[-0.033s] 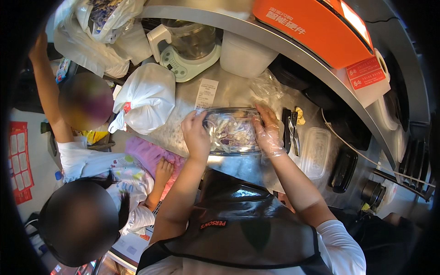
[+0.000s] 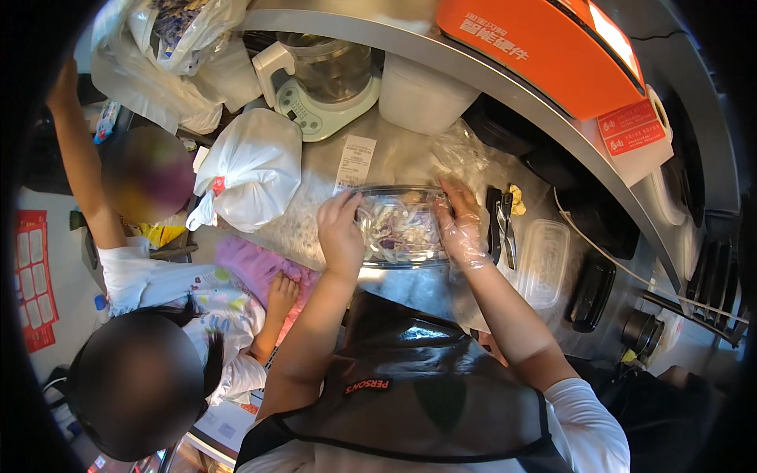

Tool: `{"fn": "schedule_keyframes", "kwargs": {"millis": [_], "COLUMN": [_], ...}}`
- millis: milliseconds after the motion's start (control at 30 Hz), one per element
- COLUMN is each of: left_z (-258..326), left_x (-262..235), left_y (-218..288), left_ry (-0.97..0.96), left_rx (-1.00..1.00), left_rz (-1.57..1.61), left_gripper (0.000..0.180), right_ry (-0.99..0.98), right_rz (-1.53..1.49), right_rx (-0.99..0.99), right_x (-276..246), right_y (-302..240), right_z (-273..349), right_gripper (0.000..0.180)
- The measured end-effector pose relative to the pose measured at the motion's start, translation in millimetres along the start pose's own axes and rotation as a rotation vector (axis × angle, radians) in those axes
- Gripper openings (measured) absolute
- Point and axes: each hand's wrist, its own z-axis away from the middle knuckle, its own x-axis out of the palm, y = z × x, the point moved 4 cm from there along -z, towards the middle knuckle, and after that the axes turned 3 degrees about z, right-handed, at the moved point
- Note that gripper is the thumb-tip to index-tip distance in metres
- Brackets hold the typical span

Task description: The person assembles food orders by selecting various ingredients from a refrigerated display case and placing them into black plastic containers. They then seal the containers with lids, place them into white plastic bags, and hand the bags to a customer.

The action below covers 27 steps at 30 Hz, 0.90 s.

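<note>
A takeaway container (image 2: 400, 229) with a clear lid and a dark rim lies on the metal counter in front of me. Through the lid I see a mix of pale and purple shreds, perhaps salad. My left hand (image 2: 341, 235), bare, grips the container's left end, fingers at its far corner. At the opposite end, my right hand (image 2: 464, 230) in a clear plastic glove holds the rim, thumb and fingers around it. Just beyond the container lies a printed receipt (image 2: 355, 164). Close to my right hand are black-handled utensils (image 2: 503, 225). Undersides of both hands are hidden.
A tied white bag (image 2: 256, 169) stands left, with a glass kettle (image 2: 327, 79) and a white tub (image 2: 426, 93) behind. At right lie a clear lid (image 2: 544, 260) and a black tray (image 2: 593, 293). A person (image 2: 181, 323) leans in at left, one hand near the counter edge.
My left hand has shifted slightly to the right along the container's end. My right hand and the container stay nearly in place.
</note>
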Motion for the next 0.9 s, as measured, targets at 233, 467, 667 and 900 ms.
{"fn": "schedule_keyframes", "kwargs": {"millis": [233,467,667,900], "left_z": [5.9,3.7,13.0,2.3], "left_x": [7.8,9.2,15.3,16.4], "left_y": [27.5,27.6,39.2,50.4], "left_ry": [-0.254,-0.321,-0.412,-0.37], "left_rx": [0.027,0.039,0.046,0.074], "left_rz": [-0.072,-0.056,-0.085,-0.021], "left_gripper": [0.055,0.071,0.077,0.074], "right_ry": [-0.002,0.319,0.008,-0.258], "right_rz": [0.395,0.157,0.501,0.447], "right_rx": [-0.092,-0.145,-0.38,-0.314], "right_x": [-3.1,-24.3,-34.4,-25.4], "right_y": [-6.6,-0.1,-42.2,-42.3], "right_z": [-10.4,2.5,2.4,-2.0], "right_gripper": [0.045,0.06,0.059,0.062]}}
